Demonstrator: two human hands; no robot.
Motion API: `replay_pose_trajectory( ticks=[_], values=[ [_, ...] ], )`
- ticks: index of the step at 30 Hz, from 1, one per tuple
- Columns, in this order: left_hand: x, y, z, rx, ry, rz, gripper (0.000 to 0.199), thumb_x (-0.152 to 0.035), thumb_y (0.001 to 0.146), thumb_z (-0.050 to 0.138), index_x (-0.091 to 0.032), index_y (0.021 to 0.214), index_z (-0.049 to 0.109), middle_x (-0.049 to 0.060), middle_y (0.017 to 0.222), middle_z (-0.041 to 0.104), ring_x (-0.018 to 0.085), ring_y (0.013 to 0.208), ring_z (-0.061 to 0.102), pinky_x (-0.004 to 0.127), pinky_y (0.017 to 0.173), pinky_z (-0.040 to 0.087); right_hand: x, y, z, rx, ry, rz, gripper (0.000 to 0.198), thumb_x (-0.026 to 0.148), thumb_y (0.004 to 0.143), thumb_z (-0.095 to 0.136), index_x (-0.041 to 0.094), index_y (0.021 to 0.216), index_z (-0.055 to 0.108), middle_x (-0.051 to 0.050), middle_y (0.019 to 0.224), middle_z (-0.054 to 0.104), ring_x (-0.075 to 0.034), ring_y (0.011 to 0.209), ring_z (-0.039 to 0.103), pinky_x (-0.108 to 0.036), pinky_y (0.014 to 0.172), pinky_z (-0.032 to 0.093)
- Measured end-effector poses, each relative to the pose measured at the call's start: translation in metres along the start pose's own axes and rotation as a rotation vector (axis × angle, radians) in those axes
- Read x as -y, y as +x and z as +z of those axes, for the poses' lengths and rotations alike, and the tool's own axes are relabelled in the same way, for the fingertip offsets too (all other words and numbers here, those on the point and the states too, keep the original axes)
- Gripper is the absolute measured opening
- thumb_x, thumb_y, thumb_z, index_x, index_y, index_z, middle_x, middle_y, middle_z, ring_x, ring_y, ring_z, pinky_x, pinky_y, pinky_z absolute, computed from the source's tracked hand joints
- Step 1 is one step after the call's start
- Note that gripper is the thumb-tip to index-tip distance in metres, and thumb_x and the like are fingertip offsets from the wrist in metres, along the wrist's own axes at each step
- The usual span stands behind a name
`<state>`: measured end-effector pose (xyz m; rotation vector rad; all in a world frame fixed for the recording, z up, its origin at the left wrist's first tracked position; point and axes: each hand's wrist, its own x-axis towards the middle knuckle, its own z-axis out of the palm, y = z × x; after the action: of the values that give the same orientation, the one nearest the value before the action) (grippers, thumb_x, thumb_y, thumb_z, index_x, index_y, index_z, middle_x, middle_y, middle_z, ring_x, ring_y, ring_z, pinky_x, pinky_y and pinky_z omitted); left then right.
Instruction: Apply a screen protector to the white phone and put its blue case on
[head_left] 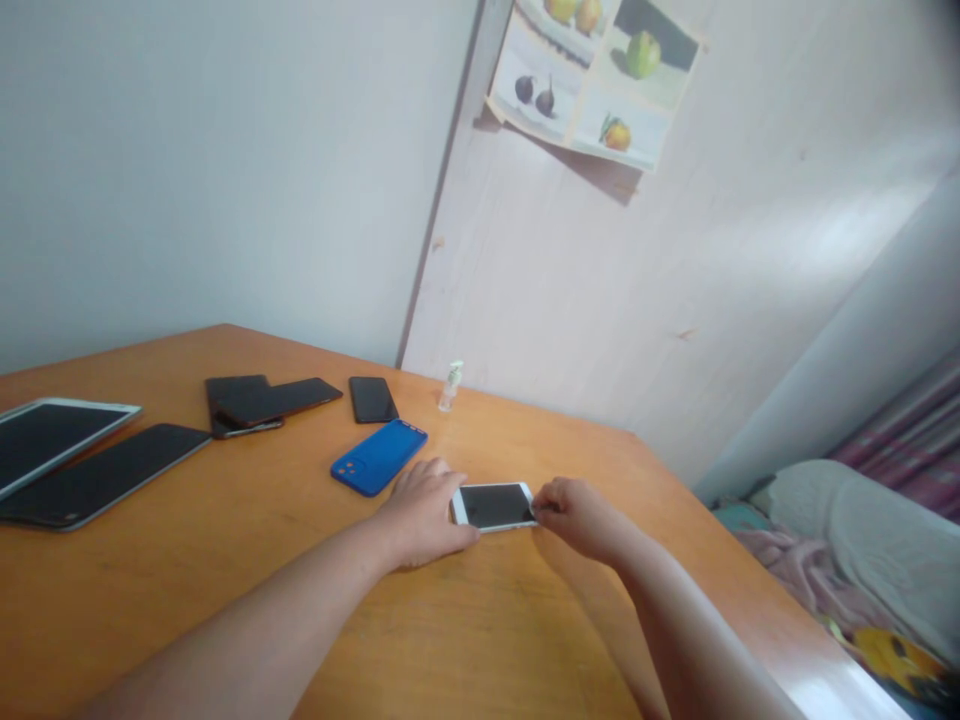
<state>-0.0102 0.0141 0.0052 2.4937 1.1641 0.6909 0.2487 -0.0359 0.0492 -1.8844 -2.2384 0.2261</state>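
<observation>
Orange-brown wooden table (pixel 420 640) is filling the lower frame, meeting a bluish wall (pixel 217 170) at upper left. At the left edge, a white-framed tablet (pixel 60 435) and a dark tablet (pixel 112 475) are lying close together. Next, two dark phones (pixel 289 400) are overlapping, then a black phone (pixel 373 399) is lying flat, with a blue case (pixel 381 457) just below it. My left hand (pixel 427 510) is gripping the left end of the white phone (pixel 495 506), thumb and fingers at opposite long edges; the phone is lying screen up, just right of lower centre. A small clear bottle (pixel 450 388) is standing behind. My right hand (pixel 571 515) is bunching its fingers at the phone's right end; can't tell what they're pinching. Upper right, a fruit picture sheet (pixel 592 85) is hanging on a pale panel (pixel 555 280). Far right, pale bedding (pixel 855 510) is lying below a purplish striped curtain (pixel 911 425).
</observation>
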Motion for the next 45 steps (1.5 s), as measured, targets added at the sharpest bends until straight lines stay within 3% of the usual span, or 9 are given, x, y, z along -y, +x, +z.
replay_pose_trajectory(
  ticks=[10,18,26,35,42,45],
  values=[
    [0.002,0.002,-0.001,0.026,-0.014,0.017,0.054,-0.056,0.069,0.073,-0.025,0.113,0.068,0.008,0.106,0.06,0.03,0.105,0.055,0.038,0.091,0.044,-0.006,0.034,0.008,-0.06,-0.109,0.024,0.022,0.018,0.087,0.054,0.017,0.087,0.076,-0.008,0.087,0.071,-0.018,0.083,0.063,-0.026,0.072,0.042],
    [-0.001,0.002,-0.004,0.053,-0.023,-0.012,0.054,-0.055,0.07,0.071,-0.029,0.116,0.067,0.007,0.109,0.06,0.03,0.107,0.055,0.038,0.092,0.044,-0.007,-0.014,0.004,-0.023,-0.037,-0.05,0.019,0.02,0.087,0.053,0.021,0.082,0.072,-0.004,0.083,0.066,-0.016,0.077,0.062,-0.025,0.07,0.044],
    [-0.001,0.002,-0.005,0.058,-0.004,-0.005,0.058,-0.056,0.07,0.071,-0.025,0.119,0.067,0.009,0.111,0.06,0.03,0.109,0.054,0.038,0.093,0.044,-0.009,0.041,0.01,-0.089,-0.005,0.052,0.013,0.015,0.082,0.056,0.015,0.083,0.069,-0.007,0.083,0.071,-0.018,0.079,0.064,-0.026,0.07,0.044],
    [0.0,0.003,-0.003,0.051,-0.004,-0.003,0.055,-0.056,0.069,0.072,-0.028,0.116,0.067,0.007,0.109,0.06,0.03,0.107,0.055,0.038,0.092,0.045,-0.009,-0.015,0.005,-0.02,0.084,-0.008,0.012,0.02,0.081,0.055,0.018,0.078,0.067,-0.002,0.077,0.067,-0.016,0.072,0.06,-0.025,0.064,0.041],
    [-0.003,0.001,-0.007,0.061,-0.002,0.0,0.053,-0.055,0.07,0.072,-0.027,0.115,0.068,0.008,0.108,0.061,0.03,0.107,0.055,0.039,0.092,0.045,-0.014,0.041,0.013,-0.082,0.081,0.048,0.014,0.02,0.08,0.054,0.017,0.078,0.068,-0.006,0.079,0.07,-0.019,0.075,0.063,-0.027,0.066,0.042],
    [-0.004,0.002,-0.007,0.065,-0.01,-0.005,0.052,-0.055,0.07,0.071,-0.027,0.114,0.068,0.008,0.108,0.061,0.03,0.107,0.055,0.039,0.092,0.045,-0.013,0.04,0.014,-0.089,0.084,0.048,0.013,0.02,0.08,0.054,0.017,0.079,0.067,-0.006,0.082,0.07,-0.019,0.078,0.063,-0.027,0.068,0.042]
  ],
)
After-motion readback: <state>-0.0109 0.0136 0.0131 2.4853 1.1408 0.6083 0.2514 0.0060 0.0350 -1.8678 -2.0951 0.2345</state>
